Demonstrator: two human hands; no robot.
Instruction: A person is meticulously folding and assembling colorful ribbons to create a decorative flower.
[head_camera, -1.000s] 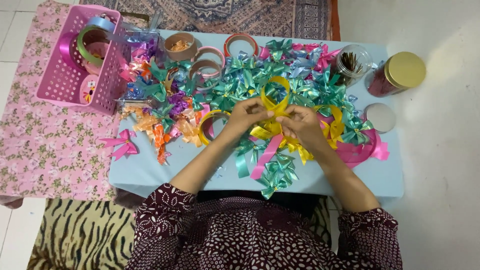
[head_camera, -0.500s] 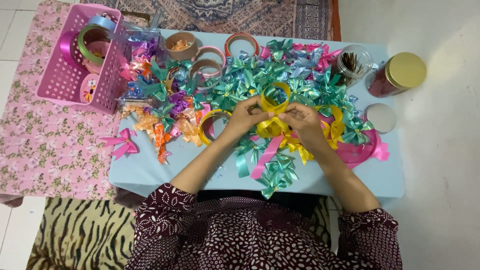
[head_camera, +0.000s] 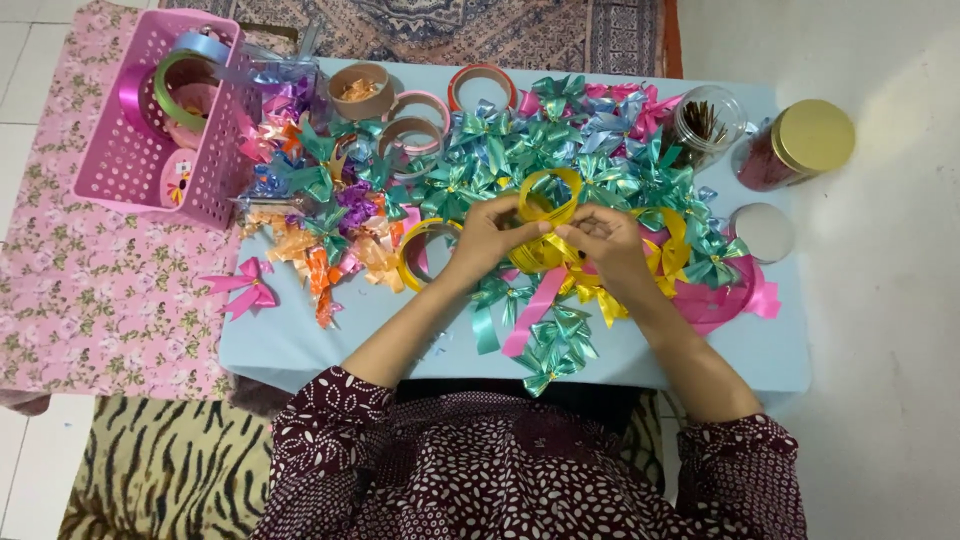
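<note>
Fingers of both hands are pinching a yellow ribbon (head_camera: 548, 215) at its middle, where a loop is standing up above the knuckles. Left hand (head_camera: 490, 237) is gripping the ribbon's near side with thumb and forefinger closed on it, and right hand (head_camera: 608, 240) is nipping the same gathered spot from the other side, so the two sets of fingertips are almost touching. That ribbon is sitting over the centre of the pale blue table (head_camera: 300, 335), just this side of the heap of green bows (head_camera: 520, 150). By the look of it a bow is being shaped, with one loop formed and the tails hanging below the hands. Holding the pinch firm while the next fold is being made seems to matter most, since slick ribbon could spring open. Left of the bows a pink basket (head_camera: 150, 150) is holding ribbon rolls, and right of them a gold-lidded jar (head_camera: 800, 145) is standing.
</note>
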